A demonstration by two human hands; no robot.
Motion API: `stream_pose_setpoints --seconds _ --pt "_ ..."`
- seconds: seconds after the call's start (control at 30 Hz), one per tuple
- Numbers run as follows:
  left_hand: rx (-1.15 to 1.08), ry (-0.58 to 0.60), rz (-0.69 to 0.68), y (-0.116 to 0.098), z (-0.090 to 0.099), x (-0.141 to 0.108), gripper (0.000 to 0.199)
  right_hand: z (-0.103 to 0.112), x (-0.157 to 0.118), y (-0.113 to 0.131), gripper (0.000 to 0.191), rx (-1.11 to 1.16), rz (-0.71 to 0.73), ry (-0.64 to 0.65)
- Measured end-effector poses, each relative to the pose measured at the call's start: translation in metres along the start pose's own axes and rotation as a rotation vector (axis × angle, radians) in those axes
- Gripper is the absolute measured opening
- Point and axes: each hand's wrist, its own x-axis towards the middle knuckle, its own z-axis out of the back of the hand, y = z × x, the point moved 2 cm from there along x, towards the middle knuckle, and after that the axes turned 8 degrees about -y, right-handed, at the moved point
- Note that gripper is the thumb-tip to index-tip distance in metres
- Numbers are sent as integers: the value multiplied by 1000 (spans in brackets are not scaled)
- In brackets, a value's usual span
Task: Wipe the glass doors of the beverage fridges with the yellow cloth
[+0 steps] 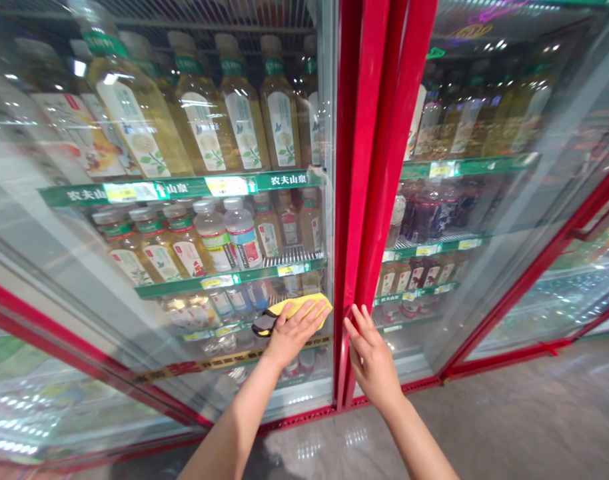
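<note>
My left hand (pixel 295 331) lies over a yellow and grey cloth (pixel 304 304), pressing it against the glass door (pixel 304 363) of a drinks fridge. Its fingers are stretched out on top of the cloth. My right hand (pixel 368 350) touches the red door frame (pixel 364 220) just to the right, fingers apart and nothing held. Behind the glass, rows of bottles with pale yellow drink (pixel 244 123) stand on shelves with green edges.
Another glass door with bottles (pixel 429 207) is at the right. Further red-framed fridges stand at the far left (pixel 74 320) and far right (pixel 524 357). Grey floor (pixel 524 420) shows at the bottom, and a brown printed strip (pixel 224 360) crosses the left door low down.
</note>
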Motion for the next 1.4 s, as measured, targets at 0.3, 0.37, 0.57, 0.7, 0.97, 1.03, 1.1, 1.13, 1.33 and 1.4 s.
stream_pose_setpoints --seconds 0.3,0.37,0.57,0.7,0.97,1.03,1.1,1.13,1.33,1.4 --pt "-105 -142 -5 16 19 28 38 18 2 4 76 -13 42 -97" --pt "-128 -181 -15 13 24 43 42 24 3 5 78 -14 51 -138" --pt "-146 -161 -50 -3 5 76 47 37 8 6 77 -30 93 -196" --pt "-122 -109 -32 -17 -19 57 54 38 8 4 74 -35 95 -198" --pt "-151 -153 -101 -25 -30 33 33 36 6 3 76 -41 85 -160" --pt "-133 -142 -100 -16 -26 46 41 34 12 3 78 -38 73 -147" --pt "-107 -135 -91 -5 -21 63 51 31 20 2 79 -31 52 -138" --pt "-97 -135 -84 2 -18 74 56 30 25 2 80 -28 38 -138" --pt "-113 -189 23 18 -3 120 61 25 44 4 79 4 -14 -187" --pt "-123 -188 57 11 -4 117 60 24 42 5 78 15 -22 -202"
